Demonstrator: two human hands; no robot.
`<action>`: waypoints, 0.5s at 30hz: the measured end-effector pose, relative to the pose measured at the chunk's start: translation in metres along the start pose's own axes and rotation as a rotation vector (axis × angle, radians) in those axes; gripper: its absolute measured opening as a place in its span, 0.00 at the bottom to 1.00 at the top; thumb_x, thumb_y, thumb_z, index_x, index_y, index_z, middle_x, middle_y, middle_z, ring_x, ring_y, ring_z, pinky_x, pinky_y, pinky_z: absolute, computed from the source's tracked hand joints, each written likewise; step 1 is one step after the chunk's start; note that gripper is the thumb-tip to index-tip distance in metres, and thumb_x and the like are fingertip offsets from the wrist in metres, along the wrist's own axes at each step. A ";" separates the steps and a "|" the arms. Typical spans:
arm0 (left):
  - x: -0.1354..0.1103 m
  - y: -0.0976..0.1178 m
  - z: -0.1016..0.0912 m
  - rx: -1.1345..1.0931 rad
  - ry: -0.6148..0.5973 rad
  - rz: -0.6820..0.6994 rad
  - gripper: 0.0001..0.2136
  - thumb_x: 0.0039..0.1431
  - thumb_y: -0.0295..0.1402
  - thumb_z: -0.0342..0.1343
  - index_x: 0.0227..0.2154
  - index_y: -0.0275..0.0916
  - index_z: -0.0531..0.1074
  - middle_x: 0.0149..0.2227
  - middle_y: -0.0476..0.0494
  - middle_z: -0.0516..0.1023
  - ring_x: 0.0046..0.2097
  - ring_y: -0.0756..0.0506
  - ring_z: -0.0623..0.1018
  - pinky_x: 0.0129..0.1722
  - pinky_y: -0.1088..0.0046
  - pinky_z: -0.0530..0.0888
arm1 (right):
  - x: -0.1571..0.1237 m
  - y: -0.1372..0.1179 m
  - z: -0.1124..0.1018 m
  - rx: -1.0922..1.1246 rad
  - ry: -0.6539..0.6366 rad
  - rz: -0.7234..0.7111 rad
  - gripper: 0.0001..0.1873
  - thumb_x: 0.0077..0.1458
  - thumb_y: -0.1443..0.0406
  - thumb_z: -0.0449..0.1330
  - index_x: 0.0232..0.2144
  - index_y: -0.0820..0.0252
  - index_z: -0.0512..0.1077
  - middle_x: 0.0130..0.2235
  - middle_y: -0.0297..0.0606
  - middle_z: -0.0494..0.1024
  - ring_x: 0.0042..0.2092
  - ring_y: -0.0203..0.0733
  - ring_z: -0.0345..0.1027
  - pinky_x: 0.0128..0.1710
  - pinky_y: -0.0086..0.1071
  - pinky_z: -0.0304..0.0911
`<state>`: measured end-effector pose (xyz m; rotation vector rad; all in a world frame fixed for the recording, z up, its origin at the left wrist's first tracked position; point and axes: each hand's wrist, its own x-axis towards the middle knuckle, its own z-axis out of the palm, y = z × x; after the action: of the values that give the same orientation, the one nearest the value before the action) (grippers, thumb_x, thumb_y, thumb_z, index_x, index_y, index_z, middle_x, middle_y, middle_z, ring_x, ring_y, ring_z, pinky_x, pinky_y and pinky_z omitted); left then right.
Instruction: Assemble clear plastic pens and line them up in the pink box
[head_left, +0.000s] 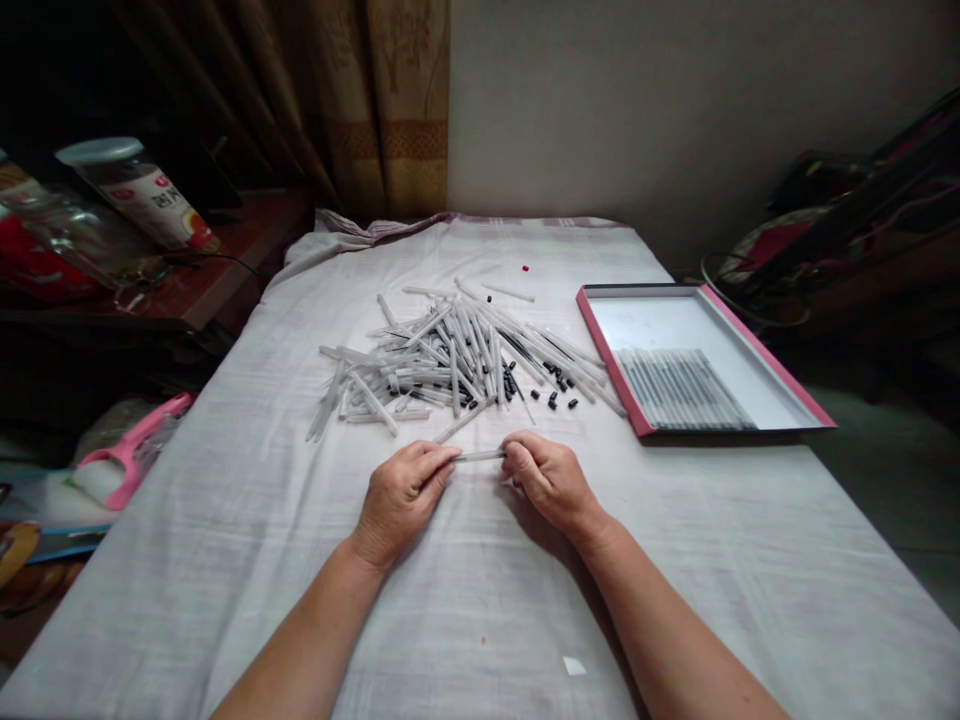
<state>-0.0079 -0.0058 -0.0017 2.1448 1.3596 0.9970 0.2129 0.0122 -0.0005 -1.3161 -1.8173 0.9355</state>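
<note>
Between my two hands lies a clear pen, held level just above the cloth. My left hand pinches its left end between thumb and fingers. At the other end, my right hand is closed on the pen; its fingertips hide what is there. Just beyond the hands is a loose pile of clear pen barrels and caps, with some dark refills among them. Small black plugs are scattered at the pile's right side. Assembled pens lie in a row inside the pink-edged box.
A white cloth covers the table. A red plug lies at the back, and a white scrap near the front. On the left stand a side table with a lidded jar, and a pink-handled item lower down.
</note>
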 end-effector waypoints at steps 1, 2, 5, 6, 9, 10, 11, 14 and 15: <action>0.000 -0.001 0.000 -0.004 0.000 -0.002 0.10 0.63 0.30 0.54 0.45 0.42 0.77 0.38 0.44 0.80 0.41 0.47 0.79 0.41 0.74 0.75 | -0.001 0.000 -0.001 0.034 -0.003 0.003 0.11 0.62 0.60 0.51 0.34 0.58 0.70 0.27 0.33 0.76 0.26 0.35 0.69 0.29 0.27 0.62; 0.000 -0.001 0.000 -0.009 0.001 -0.001 0.10 0.63 0.30 0.54 0.45 0.42 0.77 0.38 0.43 0.79 0.41 0.47 0.79 0.41 0.74 0.75 | -0.001 -0.001 -0.001 0.056 -0.008 0.002 0.09 0.60 0.62 0.52 0.38 0.58 0.70 0.29 0.33 0.76 0.27 0.35 0.69 0.29 0.27 0.63; 0.000 -0.002 0.000 -0.013 0.007 0.001 0.10 0.63 0.30 0.54 0.45 0.41 0.77 0.38 0.43 0.79 0.40 0.47 0.79 0.41 0.74 0.75 | -0.002 -0.001 -0.002 0.051 -0.024 -0.017 0.07 0.57 0.64 0.55 0.39 0.59 0.69 0.28 0.33 0.74 0.28 0.35 0.68 0.29 0.27 0.62; 0.000 -0.002 0.000 -0.011 0.010 0.002 0.10 0.63 0.30 0.54 0.45 0.41 0.77 0.38 0.44 0.79 0.40 0.47 0.79 0.41 0.74 0.75 | -0.002 -0.001 -0.002 0.038 -0.024 -0.026 0.06 0.57 0.65 0.55 0.37 0.59 0.70 0.27 0.32 0.74 0.27 0.35 0.67 0.28 0.27 0.61; 0.000 -0.002 0.000 -0.007 0.012 0.007 0.10 0.63 0.30 0.54 0.45 0.41 0.77 0.38 0.44 0.80 0.40 0.47 0.79 0.41 0.74 0.75 | -0.001 0.001 -0.002 -0.004 -0.013 -0.057 0.05 0.57 0.65 0.55 0.34 0.59 0.70 0.26 0.32 0.73 0.27 0.35 0.67 0.29 0.27 0.61; 0.000 -0.002 0.000 -0.006 0.011 0.009 0.10 0.63 0.29 0.54 0.45 0.40 0.77 0.38 0.44 0.79 0.40 0.47 0.79 0.41 0.74 0.75 | -0.001 0.001 -0.002 -0.017 -0.013 -0.065 0.06 0.58 0.64 0.55 0.33 0.59 0.71 0.26 0.32 0.74 0.27 0.35 0.67 0.30 0.27 0.61; -0.001 -0.002 0.000 -0.004 0.007 0.010 0.10 0.63 0.29 0.54 0.44 0.40 0.77 0.38 0.44 0.79 0.40 0.47 0.79 0.41 0.74 0.75 | -0.001 0.001 -0.002 -0.030 -0.015 -0.069 0.07 0.59 0.64 0.54 0.32 0.59 0.71 0.26 0.33 0.74 0.28 0.35 0.67 0.30 0.27 0.60; -0.001 -0.001 0.000 -0.001 -0.008 0.011 0.10 0.63 0.29 0.54 0.45 0.41 0.77 0.39 0.44 0.79 0.41 0.47 0.79 0.42 0.74 0.75 | 0.000 0.001 -0.002 -0.051 -0.028 -0.065 0.12 0.61 0.62 0.52 0.27 0.58 0.70 0.24 0.33 0.74 0.26 0.35 0.67 0.29 0.27 0.59; -0.001 -0.001 0.000 -0.001 -0.013 0.012 0.10 0.63 0.29 0.54 0.45 0.41 0.77 0.39 0.44 0.79 0.41 0.47 0.79 0.42 0.74 0.75 | 0.000 0.001 -0.002 -0.059 -0.030 -0.064 0.13 0.61 0.62 0.52 0.26 0.58 0.69 0.23 0.33 0.74 0.26 0.34 0.66 0.29 0.27 0.59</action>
<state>-0.0092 -0.0063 -0.0030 2.1570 1.3420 0.9865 0.2150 0.0124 -0.0006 -1.2785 -1.9119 0.8782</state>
